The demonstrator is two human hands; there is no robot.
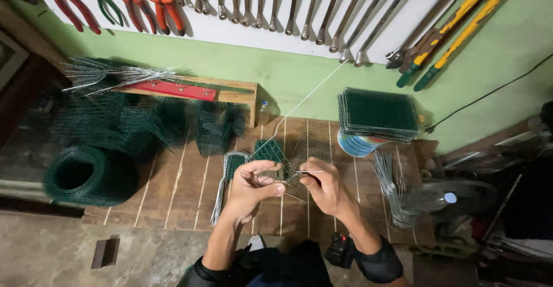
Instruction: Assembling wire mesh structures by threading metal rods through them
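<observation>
Working over a slatted wooden bench [190,198], the person holds a small green mesh panel [269,150] up between both hands, roughly above the bench's middle. The left hand [253,184] is closed around the panel's lower edge, thumb and fingers pinched tight, while the right hand [322,186] pinches the near end of a long thin wire [308,97] that runs up and away toward the white tool board [242,31]. It looks like the binding step, with the wire being laced along the panel's edge, though the exact point of contact is too small to make out. The next move, as I judge it, calls for a steady left grip and a fine, controlled pull and turn from the right fingertips. A stack of finished mesh panels [378,113] sits well apart at right, a roll of green mesh [86,175] at left.
</observation>
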